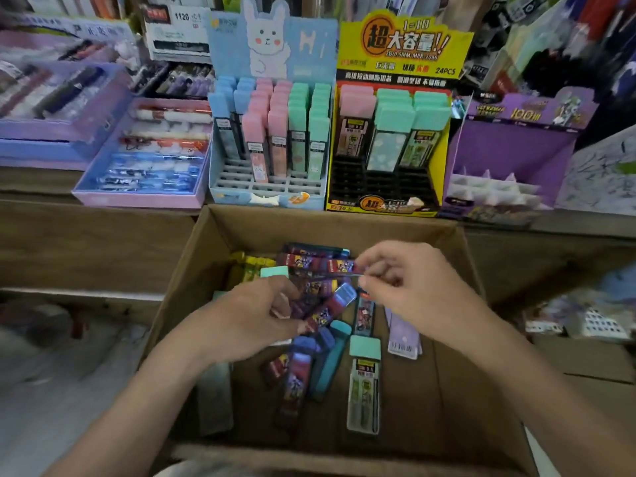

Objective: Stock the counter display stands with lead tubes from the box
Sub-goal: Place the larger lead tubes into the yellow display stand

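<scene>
An open cardboard box (461, 287) sits below the counter with several loose lead tubes in it. My left hand (254, 318) grips a bunch of dark red tubes with blue caps (330, 304) over the box. My right hand (406, 280) pinches the end of a dark red tube (320, 263) lying across the pile. A teal-capped clear tube (364, 383) lies at the box's right. On the counter stand three displays: a blue rabbit stand (268, 191), a yellow and black stand (385, 201) and a purple stand (509, 153) with no tubes showing in its slots.
A lilac tray of pens (137, 197) lies left of the blue stand, with more purple pen boxes (58, 132) beyond it. Shelves of goods fill the back. A wooden counter front (86, 242) runs behind the box.
</scene>
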Available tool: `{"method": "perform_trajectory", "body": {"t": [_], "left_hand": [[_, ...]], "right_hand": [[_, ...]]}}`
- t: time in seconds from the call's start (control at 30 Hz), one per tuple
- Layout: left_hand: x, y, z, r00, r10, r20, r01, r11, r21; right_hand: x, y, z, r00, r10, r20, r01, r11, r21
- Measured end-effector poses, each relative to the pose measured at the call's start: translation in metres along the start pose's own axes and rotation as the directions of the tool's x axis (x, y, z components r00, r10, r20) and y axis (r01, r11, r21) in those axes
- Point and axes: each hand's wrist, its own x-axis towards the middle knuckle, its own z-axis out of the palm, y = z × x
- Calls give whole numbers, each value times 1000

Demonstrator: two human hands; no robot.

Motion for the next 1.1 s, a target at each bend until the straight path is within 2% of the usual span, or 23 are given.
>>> {"method": "perform_trajectory", "body": {"t": [0.13,0.23,0.33,0.53,0.7,0.83,1.1], "left_hand": [[-23,-13,-11,994,-78,-74,81,996,33],[-37,-17,-12,977,-140,-162,162,978,131],[-45,-16,-4,969,-172,-175,205,960,191],[-50,-17,8,950,-238,-199,285,925,251],[-52,-19,15,935,-255,-245,313,918,243],[-55,-20,17,936,-258,-241,319,911,262],[-50,-14,17,959,-193,-206,255,906,337]], "right_hand": [[-14,15,20,961,178,210,-148,978,-149],[-20,16,28,905,289,312,-210,942,-263],[-22,16,30,872,338,354,-210,911,-354],[-27,14,35,849,353,394,-186,896,-402],[-32,14,39,831,368,417,-204,899,-387],[-34,17,42,813,374,447,-253,917,-308],[-29,24,45,826,351,441,-263,932,-250]]}}
